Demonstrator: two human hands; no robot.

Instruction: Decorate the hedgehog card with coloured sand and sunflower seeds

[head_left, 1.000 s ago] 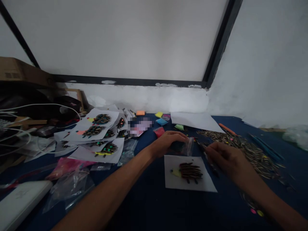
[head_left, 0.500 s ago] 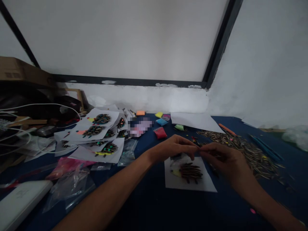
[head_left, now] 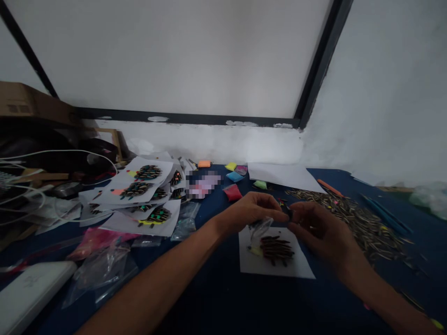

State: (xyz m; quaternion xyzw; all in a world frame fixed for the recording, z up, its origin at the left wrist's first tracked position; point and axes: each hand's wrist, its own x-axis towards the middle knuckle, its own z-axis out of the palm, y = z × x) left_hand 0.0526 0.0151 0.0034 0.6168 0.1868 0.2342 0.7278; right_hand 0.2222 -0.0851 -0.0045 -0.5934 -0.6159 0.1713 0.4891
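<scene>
My left hand (head_left: 256, 209) is closed, with a small clear plastic bag (head_left: 260, 229) hanging from under its fingers. The fingertips of my right hand (head_left: 319, 228) pinch a small dark lump (head_left: 288, 212), which sits between the two hands and touches the left fingertips as well. Both hands hover over the top edge of a white sheet of paper (head_left: 251, 265). On that sheet lies a hedgehog figure (head_left: 277, 249) with a pale yellow head and a body of dark brown, spiky pieces. Part of the bag overlaps the figure's head.
To the right spreads a heap of thin brownish pieces (head_left: 363, 228), beside blue tweezers-like tools (head_left: 386, 214) and an orange stick (head_left: 330, 187). Coloured packets, among them a red one (head_left: 233, 192), lie behind my hands. Finished-looking hedgehog sheets (head_left: 115, 179) pile up left, near a white box (head_left: 35, 293).
My hands have moved slightly apart at the fingertips, and the dark lump now shows between them. The plastic bag under my left hand is more visible.
</scene>
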